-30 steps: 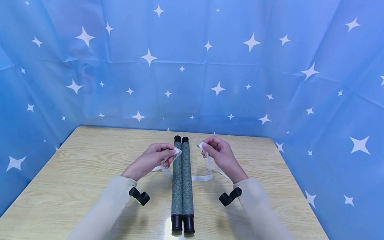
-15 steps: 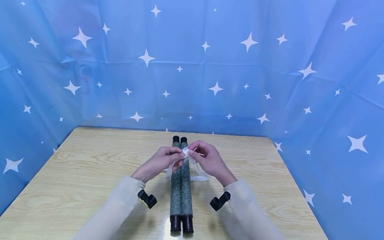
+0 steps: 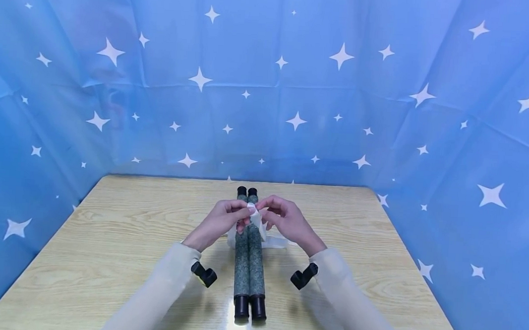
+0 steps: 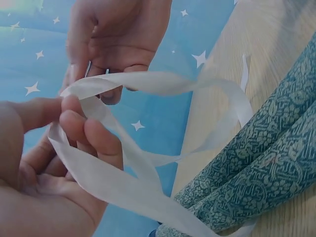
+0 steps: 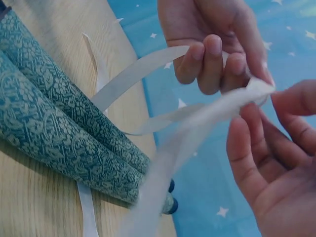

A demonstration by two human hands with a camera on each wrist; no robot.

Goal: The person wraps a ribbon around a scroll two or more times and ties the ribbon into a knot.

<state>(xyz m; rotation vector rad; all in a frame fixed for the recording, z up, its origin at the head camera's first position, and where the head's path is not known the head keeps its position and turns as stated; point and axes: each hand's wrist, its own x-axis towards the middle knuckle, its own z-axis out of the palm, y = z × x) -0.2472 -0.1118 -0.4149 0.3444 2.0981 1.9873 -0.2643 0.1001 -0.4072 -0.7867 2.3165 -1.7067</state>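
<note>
Head view | left hand [image 3: 224,221] pinches ribbon [image 3: 257,220] above green rolls [image 3: 256,270] | right hand [image 3: 290,223] grip: can't tell | loose fingers could drop ribbon

The counter [image 3: 104,256] in front of me is pale, grained wood with rounded far corners. Two green patterned rolls [image 3: 250,260] lie on it side by side, roughly midway between its side edges, pointing towards the far edge. White ribbon [image 3: 274,242] rests partly beside them.
</note>
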